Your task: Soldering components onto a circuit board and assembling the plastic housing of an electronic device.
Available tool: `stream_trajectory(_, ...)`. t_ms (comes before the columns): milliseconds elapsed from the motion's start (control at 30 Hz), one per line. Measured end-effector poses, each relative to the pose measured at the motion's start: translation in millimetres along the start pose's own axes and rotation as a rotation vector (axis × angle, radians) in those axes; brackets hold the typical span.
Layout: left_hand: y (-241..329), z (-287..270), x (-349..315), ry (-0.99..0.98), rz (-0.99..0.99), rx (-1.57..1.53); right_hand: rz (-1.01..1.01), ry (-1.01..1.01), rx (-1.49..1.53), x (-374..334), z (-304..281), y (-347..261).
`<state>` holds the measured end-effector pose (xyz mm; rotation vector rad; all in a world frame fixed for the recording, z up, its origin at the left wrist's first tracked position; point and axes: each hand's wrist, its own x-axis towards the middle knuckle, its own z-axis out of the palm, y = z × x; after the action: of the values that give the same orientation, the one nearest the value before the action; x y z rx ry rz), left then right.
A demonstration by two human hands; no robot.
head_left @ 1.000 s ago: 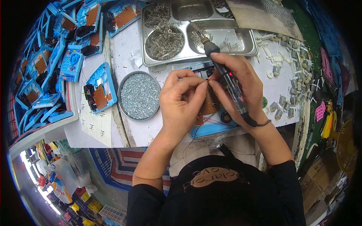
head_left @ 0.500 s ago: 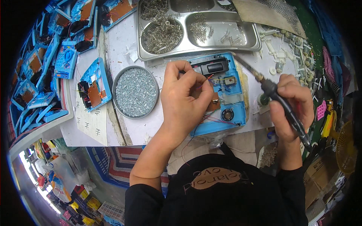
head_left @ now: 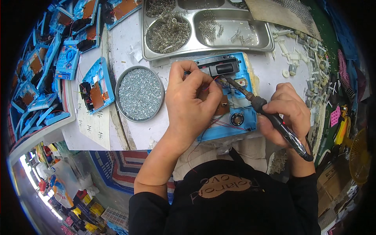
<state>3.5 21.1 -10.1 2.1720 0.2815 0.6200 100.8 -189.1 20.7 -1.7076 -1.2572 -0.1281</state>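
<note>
In front of me lies an opened blue plastic housing [head_left: 246,124] with a round speaker [head_left: 237,119], a brown circuit board [head_left: 223,106], a black compartment part [head_left: 224,69] and thin wires inside. My left hand [head_left: 194,98] is over its left side, thumb and fingertips pinching a thin red wire [head_left: 215,79]. My right hand [head_left: 288,113] is closed around the black handle of a soldering iron [head_left: 269,114]. The iron's tip is inside the housing, close to the pinched wire and a small motor [head_left: 242,82]; whether it touches the wire I cannot make out.
A round dish of small screws [head_left: 140,94] stands left of the housing. Behind it is a steel compartment tray [head_left: 211,51] of springs. Blue housings [head_left: 66,60] pile up at left; white plastic parts and small motors [head_left: 309,80] lie at right.
My right hand has moved left and a little down, bringing the soldering iron's tip from the housing's upper right edge into it near the wire. My left hand has stayed nearly still.
</note>
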Motion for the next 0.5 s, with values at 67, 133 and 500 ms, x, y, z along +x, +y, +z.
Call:
stream_trajectory(67, 0.4, 0.1, -0.1, -0.001, -0.009, -0.01, -0.008, 0.001, 0.001, 0.0, 0.3, 0.2)
stream_trajectory(133, 0.5, 0.2, -0.1, 0.003, -0.007, -0.02, -0.011, -0.002, 0.002, 0.5, 1.0, 0.7)
stream_trajectory(500, -0.8, 2.0, -1.2, 0.019, -0.008, -0.04, -0.052, -0.036, -0.047, 3.2, 0.4, 0.4)
